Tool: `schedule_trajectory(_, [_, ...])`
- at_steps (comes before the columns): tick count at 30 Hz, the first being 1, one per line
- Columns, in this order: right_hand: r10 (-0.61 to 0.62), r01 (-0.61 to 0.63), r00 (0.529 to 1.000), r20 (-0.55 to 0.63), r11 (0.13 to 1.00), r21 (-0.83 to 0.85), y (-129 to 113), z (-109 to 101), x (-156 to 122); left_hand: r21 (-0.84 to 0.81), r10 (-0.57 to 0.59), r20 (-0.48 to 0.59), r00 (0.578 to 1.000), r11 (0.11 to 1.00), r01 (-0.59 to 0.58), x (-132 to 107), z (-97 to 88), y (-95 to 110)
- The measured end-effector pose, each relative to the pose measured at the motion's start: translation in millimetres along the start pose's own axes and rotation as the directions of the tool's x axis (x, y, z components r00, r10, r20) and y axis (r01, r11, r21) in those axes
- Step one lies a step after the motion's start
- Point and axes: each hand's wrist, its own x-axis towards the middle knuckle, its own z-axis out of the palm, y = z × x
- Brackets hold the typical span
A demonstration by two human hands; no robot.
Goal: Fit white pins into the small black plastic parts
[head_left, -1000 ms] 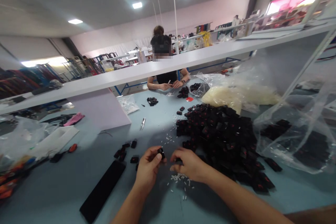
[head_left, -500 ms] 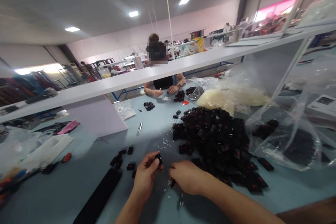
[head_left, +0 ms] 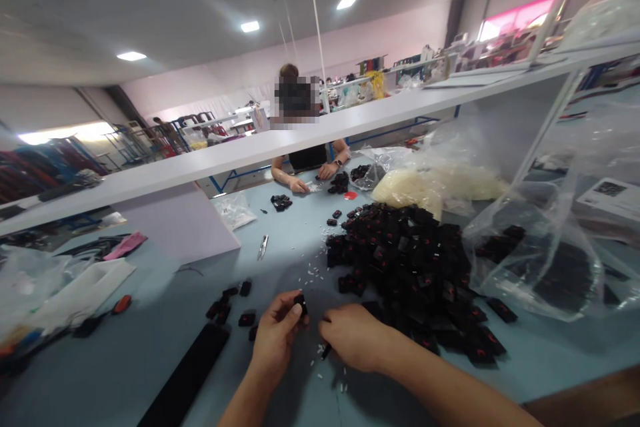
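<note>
My left hand (head_left: 277, 330) pinches a small black rectangular piece (head_left: 301, 305) between thumb and fingers and holds it upright above the table. My right hand (head_left: 353, 339) is closed just to the right, its knuckles upward. From under its fingers sticks the dark tip of a slim tool (head_left: 326, 351), pointing down at the tabletop; the rest is hidden in the fist. Small white bits (head_left: 320, 363) lie scattered around that tip. Several more black pieces (head_left: 247, 319) rest left of my left hand. A big heap of black pieces with red marks (head_left: 400, 260) spreads beyond my right hand.
A long black strip (head_left: 185, 373) lies at left. Small metal snips (head_left: 263, 247) sit further back. Clear plastic bags (head_left: 540, 260) stand at right. A white shelf (head_left: 320, 133) crosses above the table. Opposite, a co-worker's hands (head_left: 299, 185) are among white bits and black pieces.
My hands keep nearly the same pose and grip. The view has shifted slightly. Across the table, one of the co-worker's hands has come down onto the white bits.
</note>
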Motion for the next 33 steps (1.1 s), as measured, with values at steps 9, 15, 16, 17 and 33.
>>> schedule_trajectory(9, [0.004,-0.004,1.0,-0.005,1.0,0.002,-0.8,2.8,0.4,0.015,0.003,0.026,1.0,1.0,-0.004,0.4,-1.7,-2.2])
schedule_trajectory(15, [0.006,-0.006,1.0,0.001,1.0,0.005,-2.2,-1.9,-0.3,0.018,0.004,0.008,1.0,1.0,-0.004,-0.8,0.6,0.3])
schedule_trajectory(16, [0.006,-0.006,1.0,-0.005,1.0,0.009,-2.5,-2.5,-0.4,0.02,0.006,0.008,1.0,1.0,-0.006,-0.9,0.5,0.3])
schedule_trajectory(17, [0.007,-0.007,1.0,-0.014,1.0,0.015,-2.7,-2.9,-0.5,0.023,0.008,0.012,1.0,1.0,-0.009,-1.0,0.3,0.3])
schedule_trajectory(33, [0.114,-0.116,0.993,0.026,0.989,0.089,-3.7,-2.5,-0.1,0.019,0.002,0.018,1.0,1.0,-0.002,-0.5,-1.2,-1.1])
